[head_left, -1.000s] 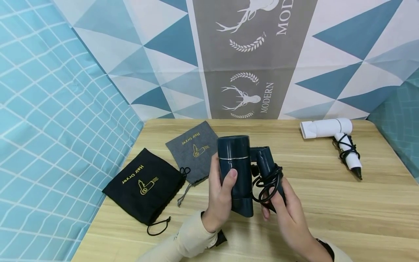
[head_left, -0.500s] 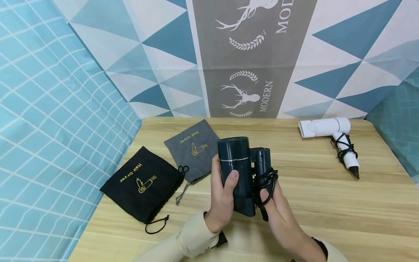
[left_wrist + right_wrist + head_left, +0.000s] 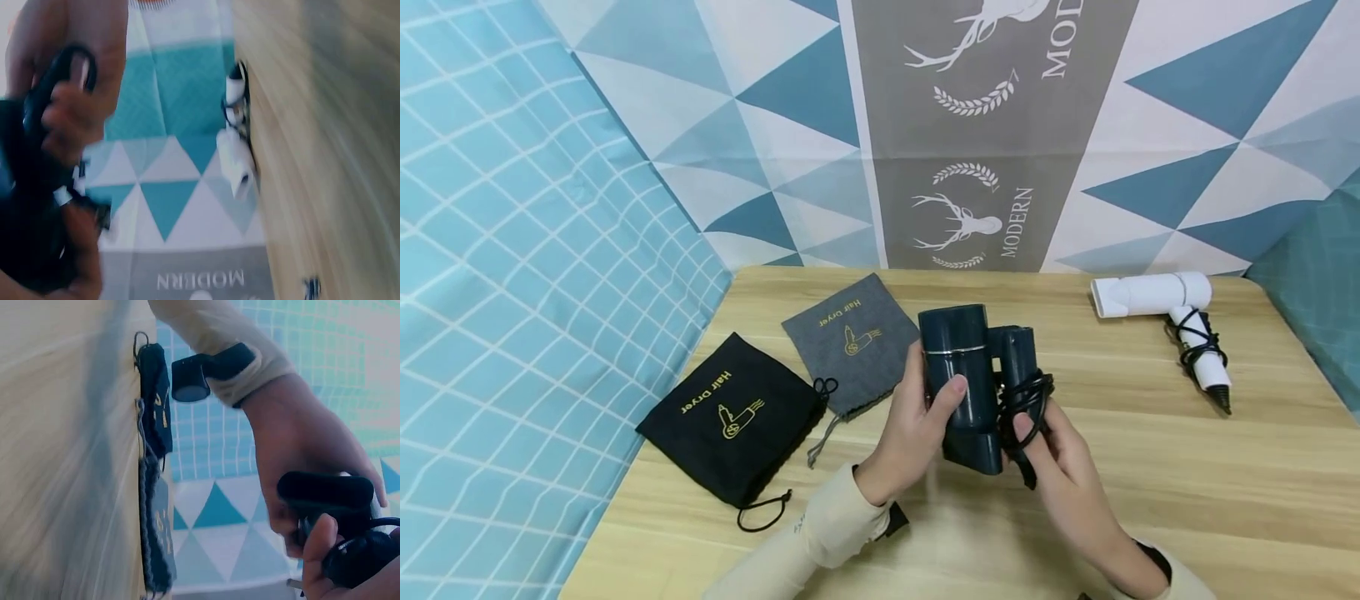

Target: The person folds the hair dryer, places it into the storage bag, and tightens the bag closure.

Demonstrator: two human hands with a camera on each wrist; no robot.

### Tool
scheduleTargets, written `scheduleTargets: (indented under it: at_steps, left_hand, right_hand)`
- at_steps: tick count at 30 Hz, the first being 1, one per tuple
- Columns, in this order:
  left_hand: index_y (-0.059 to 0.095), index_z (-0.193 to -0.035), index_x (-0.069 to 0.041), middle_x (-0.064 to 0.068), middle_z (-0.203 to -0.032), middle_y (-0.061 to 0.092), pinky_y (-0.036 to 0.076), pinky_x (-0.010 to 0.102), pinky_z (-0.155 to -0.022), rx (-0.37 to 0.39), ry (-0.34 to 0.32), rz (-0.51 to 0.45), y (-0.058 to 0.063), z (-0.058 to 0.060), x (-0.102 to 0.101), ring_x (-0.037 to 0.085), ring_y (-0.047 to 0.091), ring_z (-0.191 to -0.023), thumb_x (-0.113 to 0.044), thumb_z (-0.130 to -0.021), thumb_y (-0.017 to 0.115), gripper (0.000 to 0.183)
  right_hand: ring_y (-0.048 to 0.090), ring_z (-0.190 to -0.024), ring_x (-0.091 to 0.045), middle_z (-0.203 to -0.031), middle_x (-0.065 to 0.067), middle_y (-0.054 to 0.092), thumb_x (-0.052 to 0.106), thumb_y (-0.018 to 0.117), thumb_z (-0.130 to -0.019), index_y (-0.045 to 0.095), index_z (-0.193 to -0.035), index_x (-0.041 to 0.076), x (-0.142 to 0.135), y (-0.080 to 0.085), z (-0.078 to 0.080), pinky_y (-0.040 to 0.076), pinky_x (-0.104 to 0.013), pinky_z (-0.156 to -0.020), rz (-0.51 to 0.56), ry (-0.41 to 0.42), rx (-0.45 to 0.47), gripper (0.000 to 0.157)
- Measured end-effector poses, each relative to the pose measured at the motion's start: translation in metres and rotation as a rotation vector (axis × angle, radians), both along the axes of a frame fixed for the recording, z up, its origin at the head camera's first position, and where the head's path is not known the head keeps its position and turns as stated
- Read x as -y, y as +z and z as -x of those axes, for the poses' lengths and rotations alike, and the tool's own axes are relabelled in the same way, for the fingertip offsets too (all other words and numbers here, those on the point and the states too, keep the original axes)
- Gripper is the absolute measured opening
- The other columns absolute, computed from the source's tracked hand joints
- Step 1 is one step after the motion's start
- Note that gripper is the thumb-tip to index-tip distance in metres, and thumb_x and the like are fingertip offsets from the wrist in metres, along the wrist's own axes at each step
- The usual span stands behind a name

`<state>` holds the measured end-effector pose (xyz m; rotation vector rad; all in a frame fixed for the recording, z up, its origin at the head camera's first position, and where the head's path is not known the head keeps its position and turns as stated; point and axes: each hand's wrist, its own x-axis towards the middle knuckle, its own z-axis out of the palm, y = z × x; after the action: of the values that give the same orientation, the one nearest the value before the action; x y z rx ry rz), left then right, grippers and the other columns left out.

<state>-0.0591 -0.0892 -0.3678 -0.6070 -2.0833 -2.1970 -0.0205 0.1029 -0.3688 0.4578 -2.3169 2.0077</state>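
Note:
A dark blue hair dryer point(image 3: 958, 400) with a thin silver ring is held up over the table in the head view. Its handle point(image 3: 1018, 354) is folded alongside the barrel, a narrow gap between them, and a black cord point(image 3: 1028, 404) is wound round it. My left hand point(image 3: 910, 429) grips the barrel from the left, thumb across its front. On the other side my right hand point(image 3: 1067, 475) holds the handle and the bundled cord, thumb on the loops. The right wrist view shows the slanted dark nozzle point(image 3: 325, 489) end-on, close to both hands.
Left on the wooden table point(image 3: 1150, 492) lies a black drawstring bag point(image 3: 733, 467) with gold "Hair Dryer" print. A similar grey bag point(image 3: 827, 308) lies behind it, partly behind the left hand. At the back right rests a white hair dryer point(image 3: 1150, 293), cord wound round its handle.
The dark blue hair dryer's handle has swung in closer to its barrel, my right hand moving with it. Both hands have then shifted slightly right and up with the hair dryer.

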Motion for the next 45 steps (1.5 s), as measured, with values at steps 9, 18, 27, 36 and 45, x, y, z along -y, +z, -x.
scheduleTargets:
  at_steps: [9, 18, 27, 36, 45]
  left_hand:
    - [0.039, -0.144, -0.018, -0.003, -0.104, 0.063, 0.052, 0.028, -0.07, -0.099, -0.101, 0.424, -0.003, 0.003, 0.018, 0.007, 0.061, -0.091, -0.041, -0.106, 0.044, 0.045]
    - [0.048, -0.138, -0.015, -0.005, -0.108, 0.063, 0.053, 0.024, -0.072, -0.163, -0.121, 0.54, -0.015, 0.0, 0.029, 0.005, 0.059, -0.096, -0.031, -0.107, 0.046, 0.034]
    - [0.067, -0.117, -0.004, 0.008, -0.112, 0.065, 0.049, 0.04, -0.092, -0.463, 0.276, 1.097, -0.047, 0.021, 0.071, 0.024, 0.058, -0.106, -0.022, -0.098, 0.065, 0.027]
    - [0.065, -0.118, -0.002, 0.014, -0.105, 0.062, 0.051, 0.04, -0.068, -0.306, 0.294, 1.297, -0.066, 0.034, 0.101, 0.029, 0.059, -0.088, -0.025, -0.096, 0.068, 0.032]
    - [0.063, -0.11, -0.003, 0.012, -0.097, 0.059, 0.049, 0.035, -0.056, -0.264, 0.246, 1.376, -0.079, 0.052, 0.102, 0.027, 0.056, -0.082, -0.019, -0.095, 0.068, 0.023]
  right_hand:
    - [0.061, -0.109, -0.009, -0.121, -0.006, 0.061, 0.013, 0.034, -0.11, 0.048, -0.133, -0.005, -0.025, -0.004, -0.006, 0.052, -0.02, -0.086, 0.046, -0.051, 0.049, 0.033]
    - [0.063, -0.107, -0.009, -0.117, -0.005, 0.063, 0.013, 0.035, -0.109, 0.048, -0.134, -0.004, -0.025, -0.016, -0.004, 0.052, -0.02, -0.085, 0.056, -0.063, 0.059, 0.033]
    - [0.061, -0.108, -0.007, -0.116, -0.001, 0.062, 0.02, 0.036, -0.11, 0.049, -0.133, -0.003, -0.029, -0.026, 0.004, 0.051, -0.019, -0.084, 0.058, -0.076, 0.127, 0.035]
    - [0.059, -0.109, -0.004, -0.118, 0.004, 0.061, 0.025, 0.037, -0.11, 0.047, -0.136, -0.004, -0.026, -0.034, 0.012, 0.05, -0.017, -0.085, 0.074, -0.069, 0.179, 0.041]
    - [0.059, -0.107, -0.004, -0.119, 0.003, 0.058, 0.025, 0.037, -0.11, 0.051, -0.133, 0.006, -0.028, -0.046, 0.019, 0.052, -0.019, -0.084, 0.211, -0.02, 0.224, 0.033]
